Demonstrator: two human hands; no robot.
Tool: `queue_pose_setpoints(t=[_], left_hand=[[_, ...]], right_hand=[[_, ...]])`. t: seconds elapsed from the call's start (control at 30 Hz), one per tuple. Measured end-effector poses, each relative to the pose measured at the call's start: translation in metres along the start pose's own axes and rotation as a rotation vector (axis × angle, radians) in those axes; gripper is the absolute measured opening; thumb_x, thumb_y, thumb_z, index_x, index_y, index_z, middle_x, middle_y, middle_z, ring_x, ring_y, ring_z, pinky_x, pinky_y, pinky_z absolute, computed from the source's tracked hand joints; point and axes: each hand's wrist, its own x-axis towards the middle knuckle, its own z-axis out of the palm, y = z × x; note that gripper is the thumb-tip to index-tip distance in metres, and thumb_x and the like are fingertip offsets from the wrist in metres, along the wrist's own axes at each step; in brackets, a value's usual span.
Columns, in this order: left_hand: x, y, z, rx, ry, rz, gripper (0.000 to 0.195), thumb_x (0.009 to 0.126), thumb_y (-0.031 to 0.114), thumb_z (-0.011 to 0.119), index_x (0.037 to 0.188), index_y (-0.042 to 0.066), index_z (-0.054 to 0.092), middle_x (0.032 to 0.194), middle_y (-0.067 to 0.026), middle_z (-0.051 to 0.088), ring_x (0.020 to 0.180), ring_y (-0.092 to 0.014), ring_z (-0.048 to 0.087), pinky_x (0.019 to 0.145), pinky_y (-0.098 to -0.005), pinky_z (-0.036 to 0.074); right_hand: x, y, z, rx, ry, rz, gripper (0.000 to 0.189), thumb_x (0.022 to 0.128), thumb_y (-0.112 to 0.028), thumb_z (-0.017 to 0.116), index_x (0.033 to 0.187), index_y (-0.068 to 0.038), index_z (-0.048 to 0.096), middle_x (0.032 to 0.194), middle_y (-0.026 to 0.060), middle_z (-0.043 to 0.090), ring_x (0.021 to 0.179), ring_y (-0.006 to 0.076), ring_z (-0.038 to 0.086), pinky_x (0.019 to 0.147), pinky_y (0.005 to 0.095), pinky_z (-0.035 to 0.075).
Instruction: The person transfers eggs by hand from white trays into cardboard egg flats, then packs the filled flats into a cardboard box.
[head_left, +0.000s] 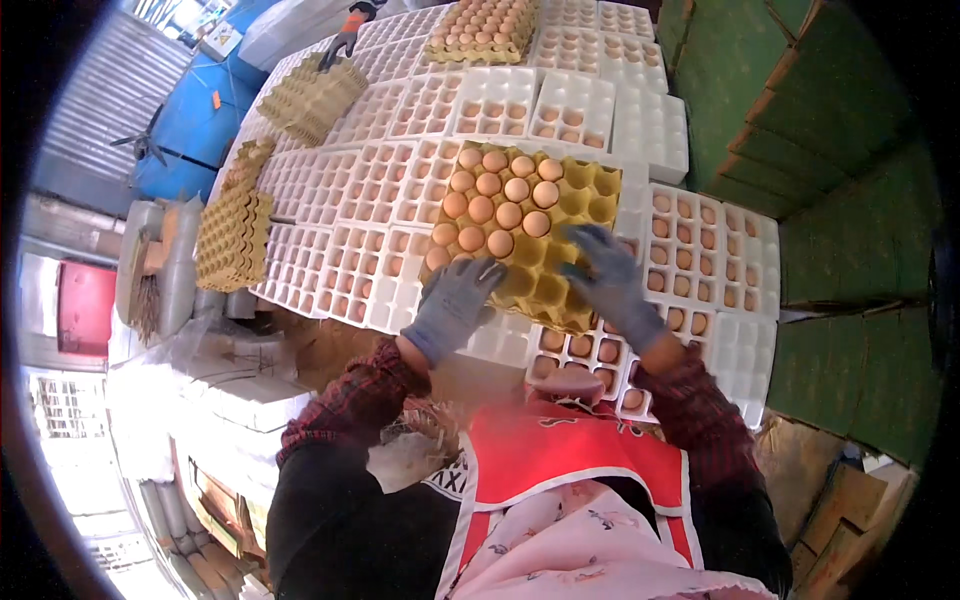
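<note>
A yellow pulp egg tray (600, 176) lies tilted on white foam egg boxes before me, with brown eggs (508, 215) filling its left and upper part. My left hand (457, 300), in a grey work glove, reaches over the tray's near left edge beside the lowest eggs; whether its fingers hold an egg is hidden. Over the empty cups on the tray's right side is my right hand (604, 270), gloved too, its fingers spread and slightly blurred, with no egg visible in it. Near my body, a foam box (600, 352) holds several eggs.
Many white foam boxes (679, 247) with eggs cover the table. Stacks of pulp trays stand at the left (232, 240) and upper left (311, 97); a full egg stack (484, 30) stands at the far side. A co-worker's gloved hand (337, 49) touches the upper-left stack. Green panels (832, 247) rise at the right.
</note>
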Motion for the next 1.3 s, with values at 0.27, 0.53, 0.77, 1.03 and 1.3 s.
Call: queue_pose_setpoints(t=[0.27, 0.53, 0.77, 1.03, 1.3], left_hand=[[0.041, -0.037, 0.008, -0.164, -0.023, 0.248, 0.041, 0.076, 0.020, 0.075, 0.113, 0.009, 0.060, 0.110, -0.0091, 0.064, 0.098, -0.025, 0.062, 0.084, -0.0400, 0.050], [0.082, -0.073, 0.016, -0.536, 0.060, 0.228, 0.037, 0.077, 0.014, 0.074, 0.111, 0.010, 0.061, 0.107, -0.0134, 0.062, 0.095, -0.030, 0.063, 0.082, -0.0396, 0.051], [0.080, -0.068, 0.006, -0.214, -0.166, 0.148, 0.040, 0.081, 0.017, 0.068, 0.119, 0.011, 0.058, 0.106, -0.0091, 0.063, 0.093, -0.030, 0.065, 0.079, -0.0423, 0.052], [0.152, -0.085, 0.007, -0.673, -0.066, 0.501, 0.047, 0.074, 0.012, 0.077, 0.119, 0.007, 0.062, 0.118, -0.0125, 0.061, 0.109, -0.028, 0.059, 0.093, -0.0368, 0.048], [0.139, -0.059, 0.019, -0.034, -0.062, 0.102, 0.046, 0.065, 0.019, 0.080, 0.108, 0.012, 0.065, 0.121, -0.0099, 0.053, 0.109, -0.034, 0.054, 0.089, -0.0438, 0.049]], right_hand=[[0.064, 0.008, 0.038, -0.233, -0.158, 0.274, 0.042, 0.076, -0.024, 0.075, 0.114, -0.012, 0.061, 0.111, 0.0118, 0.061, 0.105, 0.0304, 0.060, 0.090, 0.0418, 0.048], [0.102, 0.035, 0.048, -0.425, 0.017, 0.154, 0.038, 0.076, -0.023, 0.070, 0.110, -0.007, 0.062, 0.108, 0.0171, 0.063, 0.091, 0.0350, 0.063, 0.082, 0.0438, 0.052], [0.094, 0.028, 0.022, 0.661, 0.200, 0.595, 0.042, 0.076, -0.021, 0.077, 0.112, -0.006, 0.062, 0.098, 0.0073, 0.067, 0.080, 0.0203, 0.063, 0.074, 0.0390, 0.053], [0.145, 0.085, 0.050, -1.044, -0.103, 0.059, 0.024, 0.082, -0.023, 0.060, 0.094, -0.010, 0.076, 0.099, 0.0116, 0.072, 0.106, 0.0275, 0.061, 0.076, 0.0490, 0.048], [0.096, 0.074, 0.003, -0.187, 0.305, 0.243, 0.035, 0.078, -0.031, 0.073, 0.105, -0.009, 0.069, 0.113, 0.0133, 0.063, 0.106, 0.0325, 0.058, 0.093, 0.0415, 0.045]])
